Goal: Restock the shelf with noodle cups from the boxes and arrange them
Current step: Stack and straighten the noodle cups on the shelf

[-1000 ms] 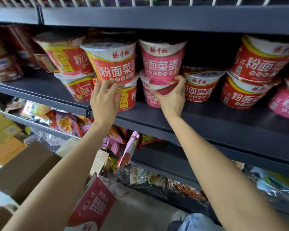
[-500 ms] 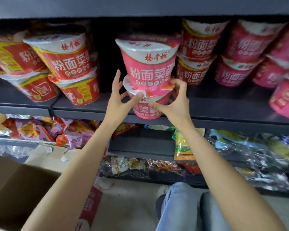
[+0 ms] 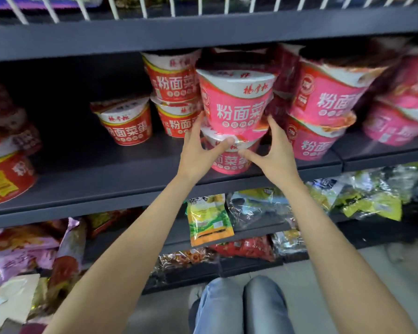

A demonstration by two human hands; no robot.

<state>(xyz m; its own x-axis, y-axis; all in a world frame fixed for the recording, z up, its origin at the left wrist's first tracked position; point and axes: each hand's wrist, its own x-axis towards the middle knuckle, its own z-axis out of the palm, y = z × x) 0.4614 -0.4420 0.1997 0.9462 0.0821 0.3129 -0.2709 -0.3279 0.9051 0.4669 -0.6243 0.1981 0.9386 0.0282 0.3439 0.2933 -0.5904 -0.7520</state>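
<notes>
Now both hands on the pink noodle-cup stack at the dark shelf (image 3: pixel 130 186) front, left hand (image 3: pixel 198 153) fingers cupping the lower pink cup (image 3: pixel 229 160), right hand (image 3: pixel 276 150) fingers curled round the upper pink cup (image 3: pixel 237 107), red cups (image 3: pixel 128 124) to the left.

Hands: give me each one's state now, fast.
Left hand: grips the stacked pink noodle cups from the left.
Right hand: grips the same stack from the right.
</notes>
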